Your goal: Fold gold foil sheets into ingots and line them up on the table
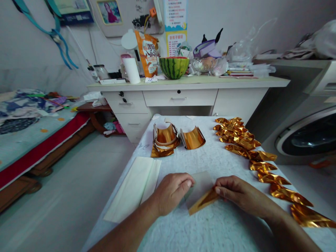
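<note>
Between my hands is a sheet of foil paper (201,182), pale side up, with its near edge turned over to show gold. My left hand (173,192) pinches its left side between thumb and fingers. At the right end, my right hand (237,192) grips the sheet by the gold fold. Curled gold foil sheets (166,136) lie in a stack farther up the table, with a smaller curled stack (193,137) beside them. Left of my left hand are flat pale paper sheets (131,187). Folded gold foil pieces (243,140) run down the table's right side.
The cloth-covered table (210,227) stands before a white desk (181,98). On the desk are a cut watermelon (174,67), an orange snack bag (147,54) and a white roll (132,71). A bed (39,140) is at left, a washing machine (301,115) at right.
</note>
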Available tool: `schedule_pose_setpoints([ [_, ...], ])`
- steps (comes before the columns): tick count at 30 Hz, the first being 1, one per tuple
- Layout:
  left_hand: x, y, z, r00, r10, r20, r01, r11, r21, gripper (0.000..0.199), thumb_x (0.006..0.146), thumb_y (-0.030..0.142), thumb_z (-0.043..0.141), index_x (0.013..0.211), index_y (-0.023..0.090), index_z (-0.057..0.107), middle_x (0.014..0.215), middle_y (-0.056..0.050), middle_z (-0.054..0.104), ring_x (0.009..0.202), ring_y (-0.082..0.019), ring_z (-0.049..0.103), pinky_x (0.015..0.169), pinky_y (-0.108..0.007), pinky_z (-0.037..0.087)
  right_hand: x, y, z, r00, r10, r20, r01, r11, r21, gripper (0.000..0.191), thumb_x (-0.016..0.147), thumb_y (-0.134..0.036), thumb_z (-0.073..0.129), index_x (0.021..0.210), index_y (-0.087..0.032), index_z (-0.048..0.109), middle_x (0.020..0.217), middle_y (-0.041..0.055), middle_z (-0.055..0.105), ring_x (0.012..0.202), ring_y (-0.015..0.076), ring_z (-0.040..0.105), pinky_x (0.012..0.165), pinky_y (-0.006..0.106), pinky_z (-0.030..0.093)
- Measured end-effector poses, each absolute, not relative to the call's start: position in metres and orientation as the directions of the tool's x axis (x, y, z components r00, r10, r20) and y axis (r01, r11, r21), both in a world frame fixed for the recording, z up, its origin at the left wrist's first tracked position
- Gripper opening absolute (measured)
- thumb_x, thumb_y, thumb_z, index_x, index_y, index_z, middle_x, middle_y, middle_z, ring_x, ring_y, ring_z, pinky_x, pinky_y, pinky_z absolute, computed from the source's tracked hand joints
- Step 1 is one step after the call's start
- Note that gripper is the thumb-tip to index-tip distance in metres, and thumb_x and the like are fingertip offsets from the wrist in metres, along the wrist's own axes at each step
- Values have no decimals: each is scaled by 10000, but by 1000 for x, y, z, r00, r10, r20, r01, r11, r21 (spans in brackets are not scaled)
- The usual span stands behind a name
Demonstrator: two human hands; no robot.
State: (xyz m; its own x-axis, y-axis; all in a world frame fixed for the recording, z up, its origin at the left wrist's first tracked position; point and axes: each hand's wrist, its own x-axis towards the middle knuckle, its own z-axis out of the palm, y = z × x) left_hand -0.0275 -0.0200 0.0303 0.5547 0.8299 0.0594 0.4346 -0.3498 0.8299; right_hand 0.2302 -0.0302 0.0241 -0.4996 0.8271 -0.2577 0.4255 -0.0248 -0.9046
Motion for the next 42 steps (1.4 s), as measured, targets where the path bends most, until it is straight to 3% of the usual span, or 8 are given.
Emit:
schedule_pose_setpoints([
  [4,-29,-20,34,553,833,27,393,-289,873,325,912,436,482,870,175,671,836,-22,687,805,-175,619,732,-254,445,224,-28,21,-426,878,-216,473,13,-881,406,938,-500,458,714,-186,582,636,-27,522,605,121,467,569,220,382],
  [8,-26,-19,33,531,848,-8,480,-292,827,159,769,327,669,824,178,660,810,0,666,772,-168,595,703,-245,420,217,-28,20,-362,912,-192,514,23,-857,366,934,-448,455,681,-195,532,606,-26,531,568,121,464,527,222,356],
  [10,-23,-18,32,523,852,-28,526,-297,797,71,776,249,632,762,181,645,757,12,644,742,-157,581,679,-240,404,214,-28,18,-327,927,-185,527,16,-850,332,931,-421,452,697,-200,534,595,-27,543,547,119,470,503,222,345],
  [15,-18,-18,24,430,903,-5,597,-280,752,107,793,186,555,696,191,601,733,9,630,730,-156,578,673,-250,390,207,-27,8,-194,973,-124,598,18,-801,123,856,-338,529,807,-227,507,559,-43,608,487,132,512,450,223,321],
  [20,-14,-19,15,333,942,44,678,-271,683,111,773,161,559,667,194,557,751,6,599,725,-152,568,658,-258,374,201,-28,6,-88,994,-68,663,7,-749,176,776,-275,580,876,-249,437,584,-57,655,508,157,581,496,244,372],
  [24,-12,-19,11,306,950,54,736,-272,620,126,789,161,558,670,198,540,749,7,585,719,-154,558,633,-260,350,201,-29,9,-123,990,-67,725,43,-687,65,801,-265,556,756,-236,520,622,-31,656,556,162,598,518,253,376],
  [29,-13,-18,10,304,952,38,756,-265,598,90,823,151,533,771,213,573,773,6,620,724,-166,569,630,-268,340,203,-30,11,-194,979,-65,708,93,-700,167,843,-245,518,830,-226,684,782,13,719,702,192,657,657,293,458],
  [42,-17,-18,9,352,936,9,737,-284,614,176,821,116,509,896,237,613,861,11,664,821,-177,602,738,-278,390,203,-33,16,-270,959,-86,712,139,-689,217,864,-209,512,897,-241,724,862,12,728,783,185,665,721,291,475],
])
